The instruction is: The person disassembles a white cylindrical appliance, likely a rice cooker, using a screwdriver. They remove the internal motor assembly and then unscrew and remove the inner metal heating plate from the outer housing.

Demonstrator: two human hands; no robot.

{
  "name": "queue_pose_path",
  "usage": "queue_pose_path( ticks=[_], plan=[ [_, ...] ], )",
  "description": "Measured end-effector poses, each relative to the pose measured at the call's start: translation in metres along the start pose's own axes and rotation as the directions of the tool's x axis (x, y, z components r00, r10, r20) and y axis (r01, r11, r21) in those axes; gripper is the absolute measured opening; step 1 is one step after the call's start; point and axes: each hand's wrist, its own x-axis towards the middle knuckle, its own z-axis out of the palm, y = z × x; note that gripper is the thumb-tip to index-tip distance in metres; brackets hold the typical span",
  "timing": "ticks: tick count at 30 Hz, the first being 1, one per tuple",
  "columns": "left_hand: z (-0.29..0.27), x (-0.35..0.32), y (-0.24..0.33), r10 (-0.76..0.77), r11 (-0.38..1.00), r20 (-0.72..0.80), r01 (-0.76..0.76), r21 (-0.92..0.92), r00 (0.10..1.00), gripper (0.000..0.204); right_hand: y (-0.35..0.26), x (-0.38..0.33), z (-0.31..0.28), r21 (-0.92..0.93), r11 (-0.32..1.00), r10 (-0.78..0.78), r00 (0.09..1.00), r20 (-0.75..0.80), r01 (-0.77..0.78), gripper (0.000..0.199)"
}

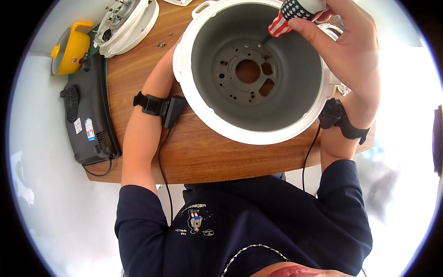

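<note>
Wooden table (pixel 138 78) fills frame centre. Near edge: white cooker body (pixel 207 117), open mouth facing up, grey inside. Right hand (pixel 344 44), upper right, fingers clamped on screwdriver (pixel 286 18); long axis slants from upper right down to lower left, tip on grey floor inside body. Left hand hidden behind body's left side; finger state unclear. Farther, upper left: black hotplate (pixel 87 111), white lid (pixel 129 23), yellow pot (pixel 69 46).

My big white cooker pot (pixel 221 122) stands on the brown worktop (pixel 138 87), open at the top. It is grey inside, with a round hole and small holes in the bottom. My screwdriver (pixel 285 18) has a handle with stars and stripes. It tilts down, and its tip touches the grey bottom.
</note>
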Motion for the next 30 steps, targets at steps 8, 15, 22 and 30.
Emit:
queue_pose_path(
  ticks=[8, 15, 22, 30],
  plan=[
    [-0.002, 0.000, 0.000, -0.003, 1.000, 0.005, 0.003, 0.001, 1.000, 0.055, 0.013, 0.001, -0.002, 0.016, 1.000, -0.019, 0.999, 0.037, 0.018, 0.047],
    [-0.002, 0.000, 0.000, -0.002, 1.000, 0.010, 0.002, 0.003, 1.000, 0.053, 0.021, -0.003, -0.004, 0.094, 0.995, -0.019, 1.000, 0.009, 0.018, 0.046],
    [-0.001, 0.000, 0.000, -0.004, 1.000, 0.008, 0.004, 0.006, 1.000, 0.051, 0.004, -0.001, 0.001, 0.000, 1.000, -0.023, 1.000, -0.009, 0.023, 0.047],
    [-0.002, 0.001, 0.000, -0.006, 1.000, 0.007, 0.006, 0.007, 1.000, 0.048, -0.010, 0.005, -0.002, -0.072, 0.994, 0.085, 0.995, 0.047, -0.082, 0.047]
  ],
)
